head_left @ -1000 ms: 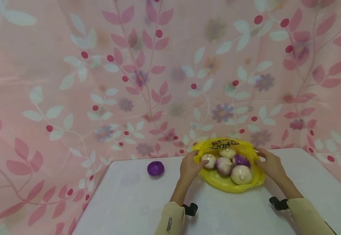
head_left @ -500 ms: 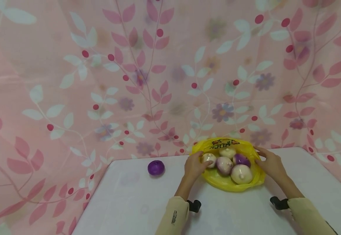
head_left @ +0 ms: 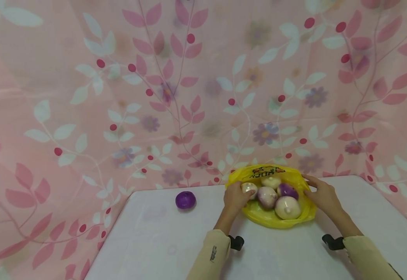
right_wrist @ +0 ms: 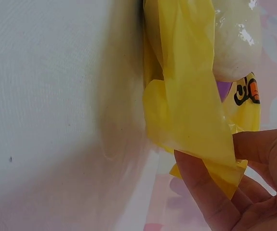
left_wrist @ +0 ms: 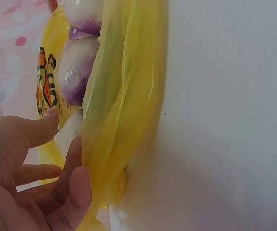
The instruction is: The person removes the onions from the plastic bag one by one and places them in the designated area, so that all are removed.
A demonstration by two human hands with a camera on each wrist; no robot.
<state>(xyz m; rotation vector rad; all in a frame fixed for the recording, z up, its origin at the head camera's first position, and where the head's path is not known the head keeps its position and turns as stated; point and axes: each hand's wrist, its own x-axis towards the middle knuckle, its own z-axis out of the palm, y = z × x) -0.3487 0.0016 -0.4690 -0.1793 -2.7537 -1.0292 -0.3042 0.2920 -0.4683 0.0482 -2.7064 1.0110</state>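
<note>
A yellow plastic bag (head_left: 270, 222) lies on the white table with its mouth spread, holding several round white and purple onions (head_left: 288, 207). At its left rim is my left hand (head_left: 236, 198), thumb over a pale onion (head_left: 248, 189). The left wrist view has this hand (left_wrist: 37, 178) with bent fingers apart from the thumb, beside the bag's side (left_wrist: 124, 106). My right hand (head_left: 324, 196) is at the right rim; in the right wrist view, the hand (right_wrist: 244, 192) pinches the bag's edge (right_wrist: 191, 110) between thumb and fingers.
One dark purple onion (head_left: 185, 200) sits alone on the white table (head_left: 147, 241), left of the bag near the back edge. Behind the table hangs a pink curtain (head_left: 207, 116) with leaves and flowers. A dark wrist mount shows at each sleeve.
My left hand has moved a little to the right, further over the bag's left rim. My right hand stays at the right rim, and the onions have hardly shifted.
</note>
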